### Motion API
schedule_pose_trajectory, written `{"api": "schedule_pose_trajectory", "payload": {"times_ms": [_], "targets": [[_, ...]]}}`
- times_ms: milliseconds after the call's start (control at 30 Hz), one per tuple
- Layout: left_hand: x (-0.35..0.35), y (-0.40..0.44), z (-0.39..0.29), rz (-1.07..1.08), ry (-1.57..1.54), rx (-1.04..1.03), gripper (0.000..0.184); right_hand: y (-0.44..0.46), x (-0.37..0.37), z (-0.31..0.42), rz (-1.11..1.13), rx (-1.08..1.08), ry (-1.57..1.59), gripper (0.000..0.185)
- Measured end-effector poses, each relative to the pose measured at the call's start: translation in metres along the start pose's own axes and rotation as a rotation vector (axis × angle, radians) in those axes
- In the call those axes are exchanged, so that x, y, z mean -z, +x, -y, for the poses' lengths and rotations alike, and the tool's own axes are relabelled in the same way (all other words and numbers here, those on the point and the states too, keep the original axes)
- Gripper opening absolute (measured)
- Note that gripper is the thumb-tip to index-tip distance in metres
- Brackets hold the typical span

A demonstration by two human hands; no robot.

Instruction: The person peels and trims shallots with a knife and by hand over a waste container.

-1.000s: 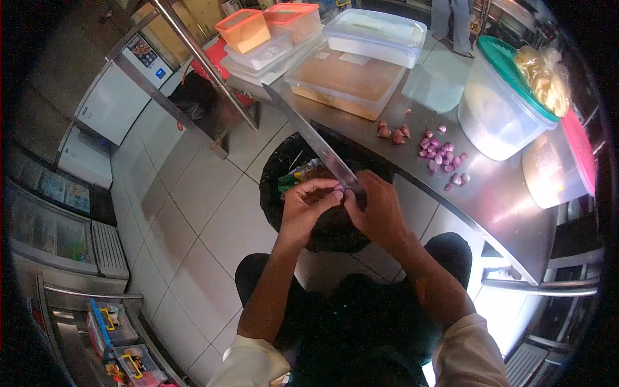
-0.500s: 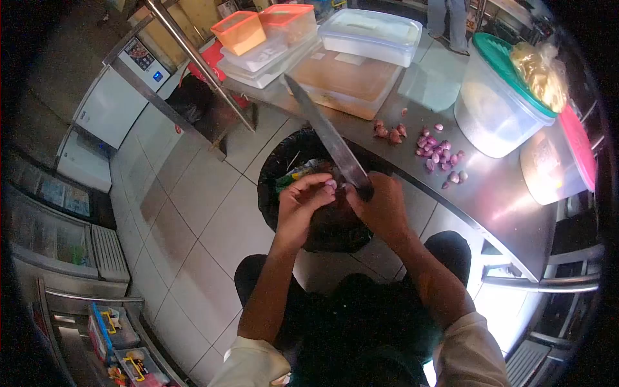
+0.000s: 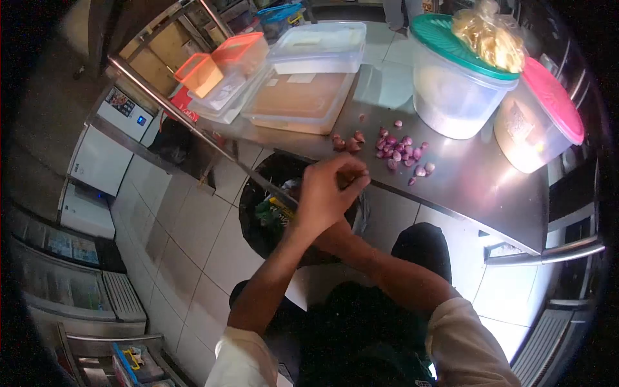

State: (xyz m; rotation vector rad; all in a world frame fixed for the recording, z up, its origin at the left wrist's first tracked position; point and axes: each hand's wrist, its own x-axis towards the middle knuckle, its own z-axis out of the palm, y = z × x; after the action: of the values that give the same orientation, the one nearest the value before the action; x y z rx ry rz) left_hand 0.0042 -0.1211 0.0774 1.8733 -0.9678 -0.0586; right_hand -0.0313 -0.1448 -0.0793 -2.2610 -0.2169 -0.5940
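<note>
My left hand (image 3: 329,187) is in front of the table edge, its fingers curled and pinched together; whatever they hold, if anything, is hidden. Beneath it and partly covered, my right hand (image 3: 332,235) grips a large knife (image 3: 267,187), whose long blade points up and left. Under both hands stands a bin lined with a black bag (image 3: 251,222), with a green and yellow wrapper (image 3: 277,209) inside. Peeled purple shallots (image 3: 400,151) lie in a loose group on the steel table (image 3: 451,187). Several browner, unpeeled-looking shallots (image 3: 348,143) sit just left of them.
A tub with a green lid (image 3: 445,97) carries a knotted plastic bag (image 3: 490,39). Beside it is a pink-lidded tub (image 3: 538,116). Flat plastic boxes (image 3: 296,100) and orange-lidded containers (image 3: 238,51) stand at the back left. A metal rail (image 3: 167,109) runs at left.
My left hand, which held a shallot over the bin, has moved right and up, crossing over my right hand. The knife has swung left and lower. The camera view has shifted.
</note>
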Motion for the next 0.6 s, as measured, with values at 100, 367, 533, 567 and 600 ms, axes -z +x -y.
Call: {"api": "schedule_pose_trajectory", "payload": {"times_ms": [100, 367, 533, 567, 600], "targets": [[-0.043, 0.046, 0.018, 0.058, 0.141, -0.147, 0.016, -0.001, 0.009, 0.003, 0.199, -0.156, -0.001, 0.054], [-0.104, 0.093, 0.035, 0.06, 0.233, -0.188, 0.019, -0.018, 0.01, 0.008, -0.009, -0.033, 0.007, 0.037], [-0.07, 0.109, 0.043, -0.141, 0.257, -0.27, 0.019, 0.007, 0.047, 0.027, 0.254, -0.316, 0.214, 0.037], [-0.055, 0.11, 0.043, -0.036, 0.186, -0.026, 0.02, 0.012, 0.055, 0.034, 0.285, -0.359, 0.21, 0.036], [-0.038, 0.11, 0.037, 0.065, 0.115, 0.217, 0.022, 0.014, 0.058, 0.037, 0.281, -0.361, 0.214, 0.036]]}}
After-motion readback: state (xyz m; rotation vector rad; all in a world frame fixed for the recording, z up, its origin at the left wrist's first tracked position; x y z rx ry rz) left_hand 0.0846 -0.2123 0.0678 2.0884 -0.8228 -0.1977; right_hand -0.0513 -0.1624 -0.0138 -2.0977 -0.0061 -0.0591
